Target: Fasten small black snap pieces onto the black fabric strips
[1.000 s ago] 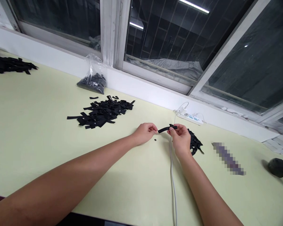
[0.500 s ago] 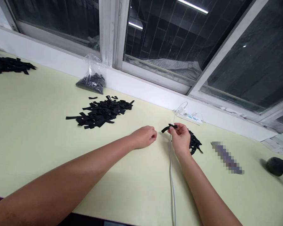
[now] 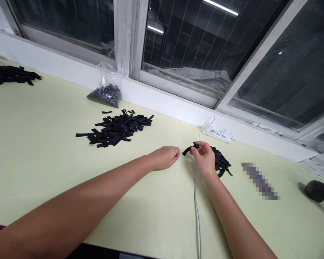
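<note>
Between the thumb and fingers of my right hand (image 3: 204,159) is a short black fabric strip (image 3: 188,149), its free end curving left and down. My left hand (image 3: 166,157) is closed just left of that end, apart from it; whatever its curled fingers hold, if anything, is hidden. Partly behind my right hand lies a small pile of black strips (image 3: 221,161). A larger heap of black strips (image 3: 116,129), some with small white marks, spreads over the table to the left of my left hand.
On the pale yellow table (image 3: 48,158), a clear plastic bag (image 3: 105,91) of black pieces stands by the wall. More black strips (image 3: 10,74) lie far left. A white cable (image 3: 196,208) runs from near the power strip (image 3: 217,134). At right are a blurred-out object (image 3: 260,181) and a black rounded object (image 3: 315,190).
My right hand has shifted slightly left with the black strip, bringing its free end nearer my left hand. My left hand has barely moved and stays closed.
</note>
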### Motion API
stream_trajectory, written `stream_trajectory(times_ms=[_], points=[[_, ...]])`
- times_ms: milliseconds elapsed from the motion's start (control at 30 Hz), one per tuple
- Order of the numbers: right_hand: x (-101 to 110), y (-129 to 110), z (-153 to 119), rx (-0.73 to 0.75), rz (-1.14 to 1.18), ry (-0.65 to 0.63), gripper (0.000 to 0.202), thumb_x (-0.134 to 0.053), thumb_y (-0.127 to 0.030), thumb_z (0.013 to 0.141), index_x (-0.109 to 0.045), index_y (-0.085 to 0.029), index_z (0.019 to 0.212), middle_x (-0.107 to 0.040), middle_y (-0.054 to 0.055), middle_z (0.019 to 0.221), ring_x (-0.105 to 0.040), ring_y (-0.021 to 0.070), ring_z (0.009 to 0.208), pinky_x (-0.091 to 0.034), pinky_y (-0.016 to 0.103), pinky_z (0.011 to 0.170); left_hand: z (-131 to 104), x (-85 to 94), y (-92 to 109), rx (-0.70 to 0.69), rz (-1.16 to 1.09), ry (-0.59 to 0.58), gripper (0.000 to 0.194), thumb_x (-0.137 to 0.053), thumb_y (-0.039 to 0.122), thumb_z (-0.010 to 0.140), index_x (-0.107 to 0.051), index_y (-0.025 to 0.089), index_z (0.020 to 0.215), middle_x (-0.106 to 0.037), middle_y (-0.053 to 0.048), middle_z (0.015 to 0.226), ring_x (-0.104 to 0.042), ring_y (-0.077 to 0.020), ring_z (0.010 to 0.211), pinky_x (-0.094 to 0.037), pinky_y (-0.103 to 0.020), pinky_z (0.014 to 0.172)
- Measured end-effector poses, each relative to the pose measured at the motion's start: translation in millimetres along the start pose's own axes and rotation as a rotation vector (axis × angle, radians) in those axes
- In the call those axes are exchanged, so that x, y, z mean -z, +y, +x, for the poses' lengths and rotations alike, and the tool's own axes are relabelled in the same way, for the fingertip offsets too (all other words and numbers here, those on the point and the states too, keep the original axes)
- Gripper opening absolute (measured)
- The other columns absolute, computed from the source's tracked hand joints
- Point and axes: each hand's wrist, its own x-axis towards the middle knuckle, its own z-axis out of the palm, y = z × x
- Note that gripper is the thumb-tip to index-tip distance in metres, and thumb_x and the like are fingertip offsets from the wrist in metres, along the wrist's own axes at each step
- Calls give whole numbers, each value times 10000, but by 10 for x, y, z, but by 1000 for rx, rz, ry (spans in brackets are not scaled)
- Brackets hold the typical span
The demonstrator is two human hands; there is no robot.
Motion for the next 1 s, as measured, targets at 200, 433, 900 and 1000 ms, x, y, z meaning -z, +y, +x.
stream_trajectory(times_ms=[200,433,900,1000], points=[[-22,-173,-97,-187,235,-292,543,-864,-430,598,-624,-220,1037,-577,-56,699,-652,150,688,-558,371,810,133,-34,-125,197,-462,359,108,-607,253,846,-590,172,916,-640,-25,867,-580,-137,774,-457,-272,726],[-68,-213,-159,-159,212,-425,525,-865,-438,609,-624,-224,1023,-592,-54,688,-647,148,661,-564,366,783,154,-44,-58,225,-828,283,172,-713,216,760,-615,137,877,-642,-15,788,-604,-110,752,-480,-258,732],[-116,-143,-139,-67,157,-339,457,-848,-442,614,-640,-232,962,-658,-6,773,-663,171,673,-578,389,766,138,-25,-32,259,-937,177,191,-739,222,765,-645,128,902,-697,-43,796,-665,-131,769,-508,-265,718],[-124,-149,-142,-61,167,-333,451,-848,-442,610,-637,-230,948,-667,0,799,-668,168,676,-581,390,769,144,-19,-30,282,-975,152,198,-742,237,773,-653,125,909,-703,-49,806,-672,-134,763,-509,-274,727]])
